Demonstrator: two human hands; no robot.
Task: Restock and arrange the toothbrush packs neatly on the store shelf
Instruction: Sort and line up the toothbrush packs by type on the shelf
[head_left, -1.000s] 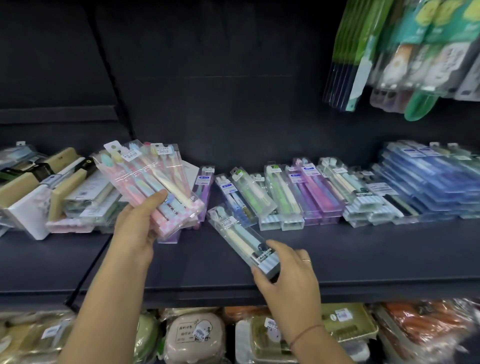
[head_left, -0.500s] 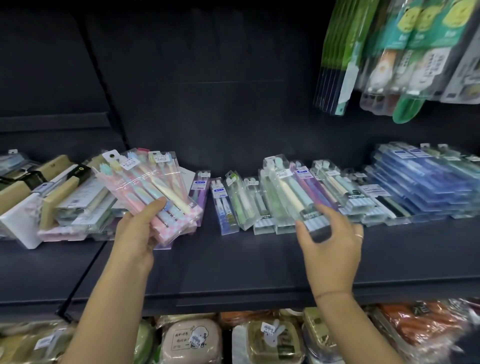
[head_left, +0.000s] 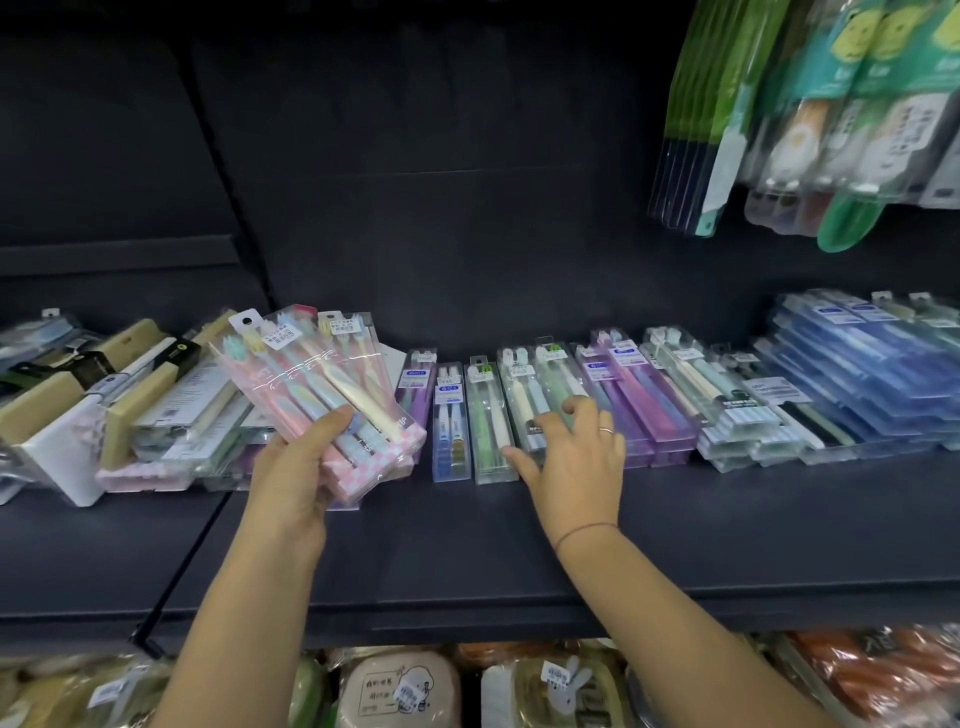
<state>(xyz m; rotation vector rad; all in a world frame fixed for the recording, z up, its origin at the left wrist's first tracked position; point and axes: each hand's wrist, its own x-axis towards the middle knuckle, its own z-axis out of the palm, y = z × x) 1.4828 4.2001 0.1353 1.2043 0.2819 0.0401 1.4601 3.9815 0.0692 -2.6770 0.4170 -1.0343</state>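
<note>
Several pink packs (head_left: 317, 395) are gripped in your left hand (head_left: 291, 473) over the shelf (head_left: 467, 545), and your right hand (head_left: 576, 457) lies with loose spread fingers on the row of packs (head_left: 485, 415), so probably square this row first, then place the pink ones beside it.

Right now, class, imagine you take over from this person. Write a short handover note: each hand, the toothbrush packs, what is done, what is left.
Left hand: grips a fanned stack of pink packs above the shelf.
Right hand: fingers spread, resting on the row of narrow packs.
Done: narrow packs lie side by side at the back.
Left: shelve the pink packs; probably straighten the row.
</note>
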